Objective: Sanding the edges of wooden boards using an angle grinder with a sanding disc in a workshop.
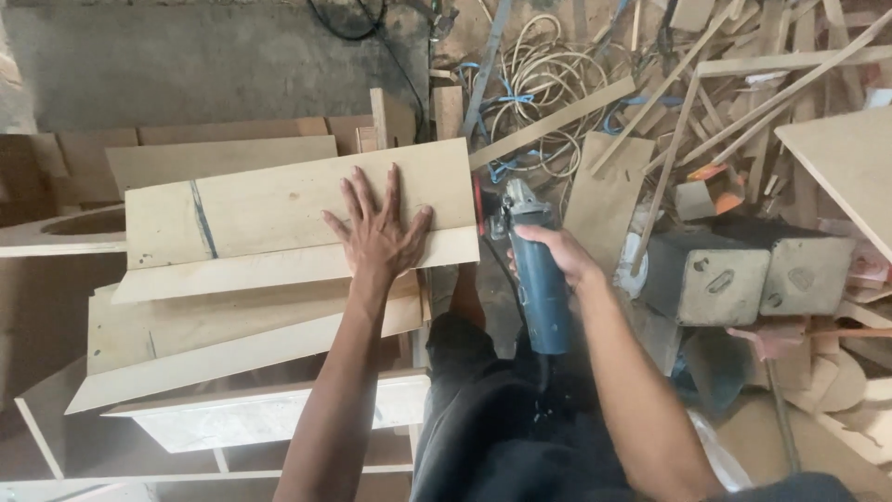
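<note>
The left hand (379,237) lies flat with its fingers spread on a pale plywood board (279,209), pressing it down onto a stack of similar boards (232,344); it grips nothing. The right hand (557,256) is wrapped around the blue body of an angle grinder (534,279), whose head points away from the person and sits just off the right end of the board, near its edge but, as far as one can see, not touching it. A dark line (203,218) is drawn across the left part of the board, well apart from both hands, and the wood there looks whole, so no cut along that mark seems to be made yet. Whether the right edge has been trimmed cannot be told. To the far right lie loose wood strips (725,102), coiled cable (539,74) and two grey blocks (743,274).
</note>
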